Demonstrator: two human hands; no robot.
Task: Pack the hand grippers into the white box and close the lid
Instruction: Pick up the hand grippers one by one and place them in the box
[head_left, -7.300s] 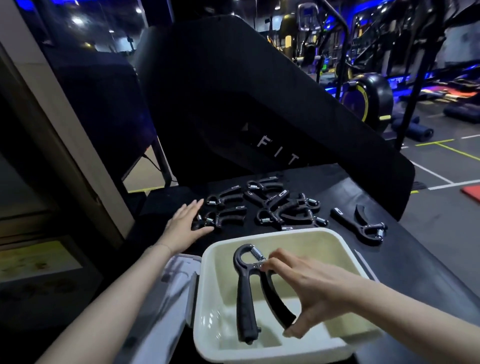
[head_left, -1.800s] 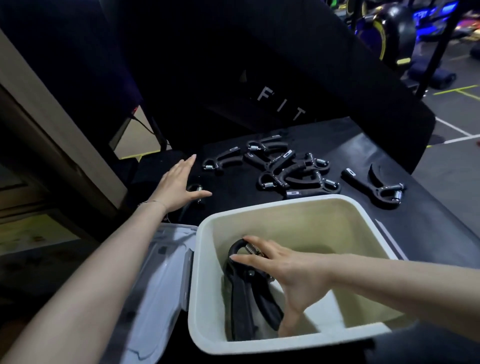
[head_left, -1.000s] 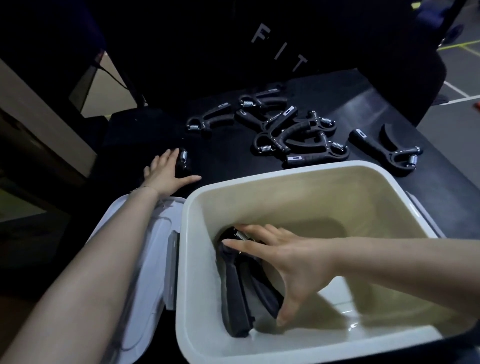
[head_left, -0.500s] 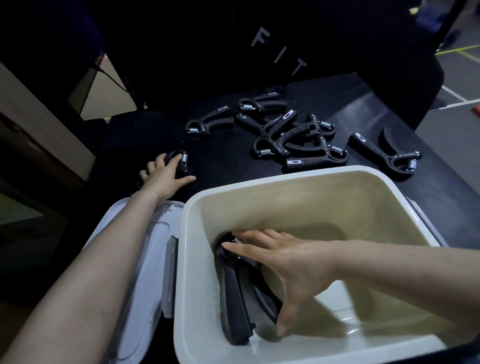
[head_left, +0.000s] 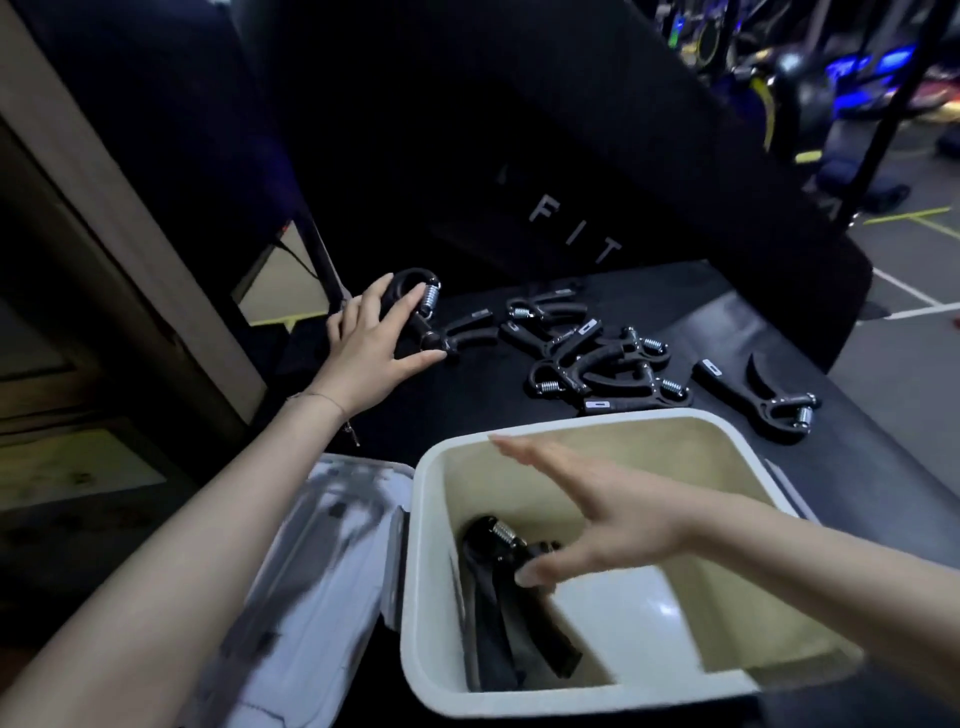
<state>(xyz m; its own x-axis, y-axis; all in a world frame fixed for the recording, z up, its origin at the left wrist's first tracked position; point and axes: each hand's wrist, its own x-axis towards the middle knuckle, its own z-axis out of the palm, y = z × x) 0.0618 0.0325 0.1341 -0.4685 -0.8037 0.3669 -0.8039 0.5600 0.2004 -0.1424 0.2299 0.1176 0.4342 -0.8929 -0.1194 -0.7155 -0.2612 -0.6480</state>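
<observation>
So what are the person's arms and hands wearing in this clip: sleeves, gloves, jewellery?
Both forearms are bare, no sleeves in view, and neither hand is gloved. The left hand has a thin bracelet or string around its wrist with a small end hanging below. The right hand shows nothing worn; no rings are visible on either.

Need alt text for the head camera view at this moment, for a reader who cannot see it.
A person's right hand, open, hovers over a white box with black hand grippers in the box, while the left hand grips another hand gripper above a black table. More loose grippers lie behind the box; its lid lies open on the left.
</observation>
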